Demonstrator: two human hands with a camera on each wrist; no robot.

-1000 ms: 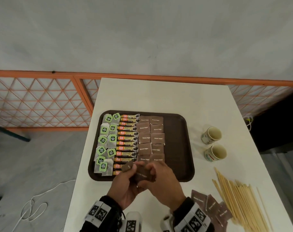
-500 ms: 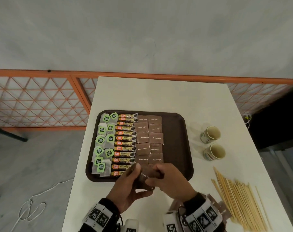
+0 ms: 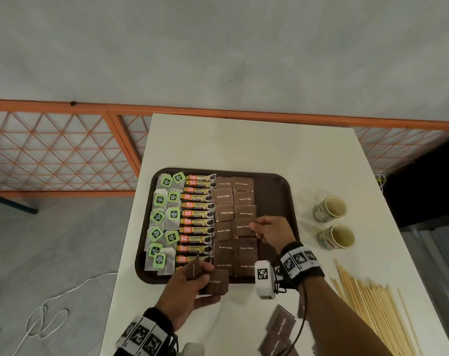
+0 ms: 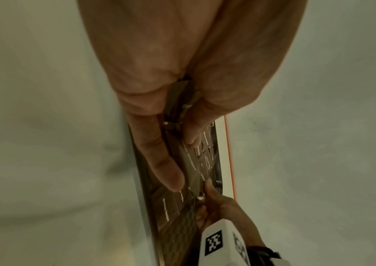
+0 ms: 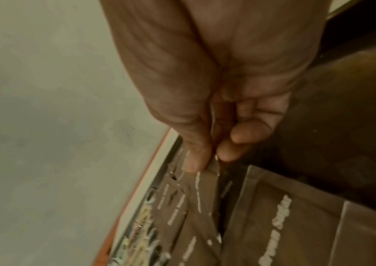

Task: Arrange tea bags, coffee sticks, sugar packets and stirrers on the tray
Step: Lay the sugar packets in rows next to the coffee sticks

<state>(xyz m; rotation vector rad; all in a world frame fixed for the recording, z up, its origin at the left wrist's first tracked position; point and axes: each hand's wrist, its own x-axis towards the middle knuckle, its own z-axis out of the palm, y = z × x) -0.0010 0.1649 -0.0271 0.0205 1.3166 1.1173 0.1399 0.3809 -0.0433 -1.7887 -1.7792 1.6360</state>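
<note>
The dark brown tray [image 3: 277, 199] carries tea bags [image 3: 164, 217] along its left side, coffee sticks [image 3: 197, 222] beside them, and two columns of brown sugar packets [image 3: 224, 213]. My right hand [image 3: 254, 228] reaches over the tray and pinches one sugar packet [image 3: 242, 227] by its edge in the right column. In the right wrist view the thumb and fingers [image 5: 196, 158] clamp that packet [image 5: 205, 189]. At the tray's front edge my left hand [image 3: 200, 276] grips a small stack of sugar packets [image 3: 218, 283], seen also between its fingers [image 4: 166, 162].
Wooden stirrers [image 3: 372, 307] lie in a pile at the table's right front. Loose sugar packets [image 3: 279, 327] sit under my right forearm. Two paper cups [image 3: 330, 208] [image 3: 337, 236] stand right of the tray. An orange lattice fence [image 3: 64, 150] runs behind the table.
My right hand has left the stack in my left hand and moved forward over the tray with one sugar packet. The left hand stays at the tray's front edge.
</note>
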